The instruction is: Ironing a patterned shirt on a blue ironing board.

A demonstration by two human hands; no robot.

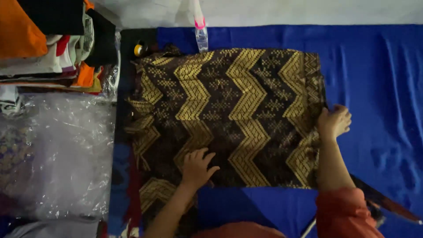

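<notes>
A dark brown cloth [246, 110] with gold zigzag patterns lies spread flat on a blue sheet [374, 79]. My left hand [197, 167] rests flat on the cloth near its lower edge, fingers apart. My right hand [333, 121] is closed on the cloth's right edge, pinching the fabric there. Orange-red sleeves show at the bottom of the view.
A clear spray bottle [200, 31] with a pink collar stands at the cloth's far edge, beside a small yellow and black roll [140, 49]. A stack of folded clothes [53, 44] and clear plastic bags [61, 150] lie to the left. A dark stick-like object [387, 203] lies lower right.
</notes>
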